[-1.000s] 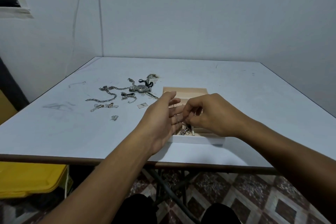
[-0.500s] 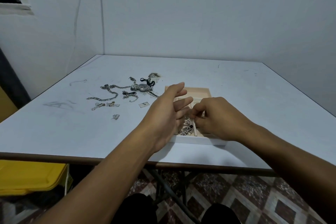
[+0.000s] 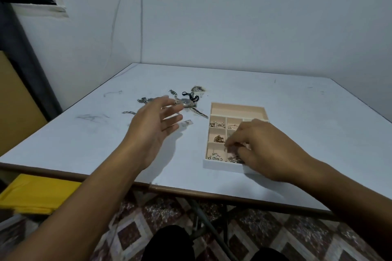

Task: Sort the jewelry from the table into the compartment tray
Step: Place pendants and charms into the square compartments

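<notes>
I see the left hand [image 3: 152, 125] hovering above the table [image 3: 297, 112], to the left of the compartment tray [image 3: 224, 167] and apart from it. Its fingers [image 3: 169, 104] are spread straight and hold nothing. Their tips reach over the loose jewelry: the longest ones end just beside a round-faced watch [image 3: 187, 102] that lies flat with a black cord [image 3: 191, 96] looped at its far side. Silver chains [image 3: 146, 99] trail away from the watch toward the left, partly hidden under the hand. A small flat silver piece [image 3: 187, 122] lies on the table just past the lower fingertips, between the hand and the tray.

The right hand [image 3: 261, 150] is over the near right part of the tray, its fingers [image 3: 233, 141] curled downward into the middle compartments. I cannot tell whether they pinch anything, since the tips are turned away from me.

In the tray's left column, sorted jewelry shows in three compartments: small pale pieces [image 3: 217, 124] farthest, a gold piece [image 3: 219, 139] in the middle, a silver cluster [image 3: 215, 157] nearest. More silver [image 3: 234, 159] sits in the next near compartment, right beside the right hand's fingers.
</notes>
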